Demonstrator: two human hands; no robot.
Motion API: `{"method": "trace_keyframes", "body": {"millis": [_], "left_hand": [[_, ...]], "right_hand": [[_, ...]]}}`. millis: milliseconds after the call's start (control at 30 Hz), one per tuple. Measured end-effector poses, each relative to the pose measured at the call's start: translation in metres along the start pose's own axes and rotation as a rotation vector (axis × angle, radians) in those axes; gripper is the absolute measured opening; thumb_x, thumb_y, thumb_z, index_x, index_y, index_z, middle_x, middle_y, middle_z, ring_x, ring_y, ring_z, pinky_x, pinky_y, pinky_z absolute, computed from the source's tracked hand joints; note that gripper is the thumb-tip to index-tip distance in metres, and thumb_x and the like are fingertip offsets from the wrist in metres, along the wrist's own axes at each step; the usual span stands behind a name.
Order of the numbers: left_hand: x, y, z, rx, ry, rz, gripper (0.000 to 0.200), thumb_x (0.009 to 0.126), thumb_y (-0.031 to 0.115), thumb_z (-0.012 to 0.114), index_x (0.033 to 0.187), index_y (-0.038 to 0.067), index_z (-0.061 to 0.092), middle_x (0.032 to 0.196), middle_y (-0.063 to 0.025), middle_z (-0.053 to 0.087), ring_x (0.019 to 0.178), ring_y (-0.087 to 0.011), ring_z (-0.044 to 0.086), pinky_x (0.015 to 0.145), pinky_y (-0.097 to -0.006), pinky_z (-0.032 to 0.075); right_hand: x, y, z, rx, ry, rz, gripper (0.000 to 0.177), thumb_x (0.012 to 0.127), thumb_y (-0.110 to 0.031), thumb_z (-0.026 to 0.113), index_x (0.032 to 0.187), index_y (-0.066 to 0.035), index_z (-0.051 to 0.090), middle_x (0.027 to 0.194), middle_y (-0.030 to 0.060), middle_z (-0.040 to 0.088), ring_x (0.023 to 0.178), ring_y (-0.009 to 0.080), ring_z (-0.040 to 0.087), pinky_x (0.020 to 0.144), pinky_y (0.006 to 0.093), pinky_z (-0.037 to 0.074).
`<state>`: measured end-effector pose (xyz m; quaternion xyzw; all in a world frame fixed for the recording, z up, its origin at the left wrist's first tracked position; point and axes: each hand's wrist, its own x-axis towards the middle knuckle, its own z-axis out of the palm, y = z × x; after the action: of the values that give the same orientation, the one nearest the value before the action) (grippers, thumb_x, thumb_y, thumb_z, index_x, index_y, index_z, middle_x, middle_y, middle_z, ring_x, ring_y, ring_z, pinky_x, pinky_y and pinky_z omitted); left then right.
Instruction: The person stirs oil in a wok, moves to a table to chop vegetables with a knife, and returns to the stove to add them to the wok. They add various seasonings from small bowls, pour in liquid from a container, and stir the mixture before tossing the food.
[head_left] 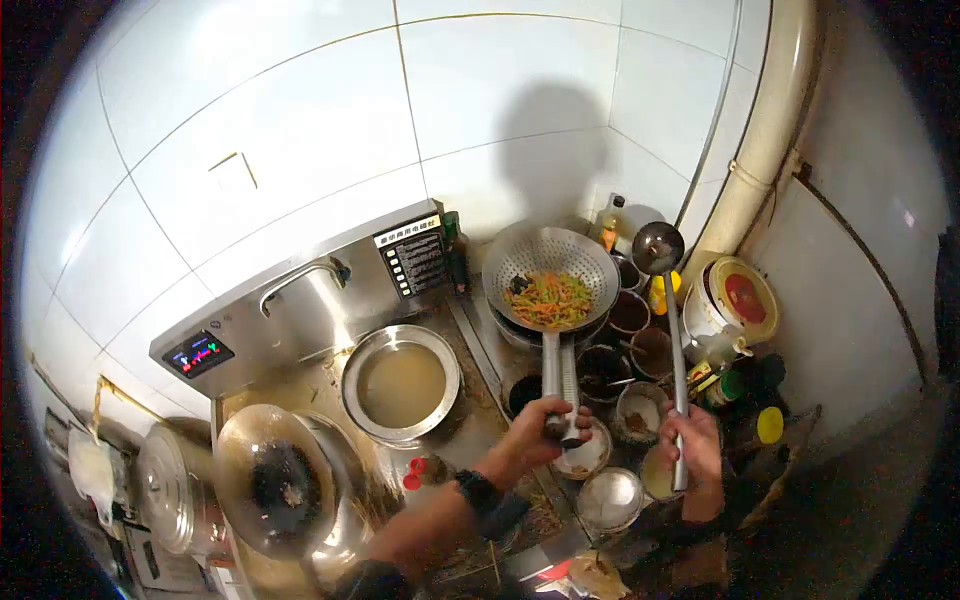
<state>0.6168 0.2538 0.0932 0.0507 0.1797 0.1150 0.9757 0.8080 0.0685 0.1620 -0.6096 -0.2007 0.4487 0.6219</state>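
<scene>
As your left hand (542, 428) closes round the strainer's handle, your right hand (697, 445) grips the ladle (680, 370).
Far-centre, the strainer (510, 262) carries loose, soft-looking vegetable shreds (556, 300); it is probably front-heavy, its smooth metal slippery if greasy, so the handle suits a firm grip. Bowls (619, 410) crowd the near right, hampering sideways movement; the basin (350, 385) sits left.

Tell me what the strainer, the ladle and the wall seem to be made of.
Strainer: grey metal with a satin look, probably stainless steel; small holes dot its bowl.
Ladle: metal too, likely steel, its handle catching bright streaks.
Wall: white, glossy tile, probably glazed ceramic, given the glare and joint lines.
</scene>
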Motion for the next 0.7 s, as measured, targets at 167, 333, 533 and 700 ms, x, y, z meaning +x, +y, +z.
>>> {"method": "trace_keyframes", "body": {"millis": [167,333,533,700], "left_hand": [[-0.061,0.037,0.032,0.084,-0.045,-0.087,0.039,0.078,0.01,0.054,0.109,-0.011,0.047,0.092,-0.0134,0.055,0.08,-0.0226,0.057,0.078,-0.0393,0.05],[-0.094,0.044,0.055,0.23,-0.125,-0.007,0.058,0.077,0.016,0.056,0.129,-0.004,0.041,0.101,-0.0122,0.054,0.08,-0.0204,0.054,0.074,-0.0397,0.048],[-0.106,0.073,0.081,0.342,-0.14,-0.014,0.063,0.077,0.02,0.057,0.133,-0.003,0.039,0.101,-0.0113,0.054,0.079,-0.0181,0.053,0.07,-0.0378,0.046],[-0.106,0.079,0.082,0.373,-0.212,-0.006,0.064,0.078,0.022,0.058,0.134,-0.003,0.038,0.102,-0.011,0.053,0.079,-0.0182,0.053,0.07,-0.0368,0.046]], "right_hand": [[0.021,0.0,-0.015,-0.128,0.026,0.027,0.019,0.09,-0.019,0.06,0.096,-0.002,0.058,0.062,0.002,0.052,0.044,0.0123,0.05,0.037,0.0282,0.038],[0.042,-0.008,0.007,-0.095,-0.092,0.162,0.019,0.09,-0.023,0.06,0.085,-0.004,0.056,0.06,0.0029,0.053,0.043,0.0129,0.05,0.036,0.0286,0.039],[0.085,0.014,0.022,-0.512,-0.218,0.054,0.025,0.09,-0.02,0.057,0.074,-0.001,0.06,0.051,0.0054,0.052,0.042,0.0165,0.052,0.038,0.0316,0.041],[0.095,0.01,0.038,-0.762,-0.167,0.066,0.034,0.085,-0.025,0.06,0.069,0.005,0.063,0.062,0.0138,0.065,0.052,0.0224,0.064,0.053,0.0359,0.051]]}}
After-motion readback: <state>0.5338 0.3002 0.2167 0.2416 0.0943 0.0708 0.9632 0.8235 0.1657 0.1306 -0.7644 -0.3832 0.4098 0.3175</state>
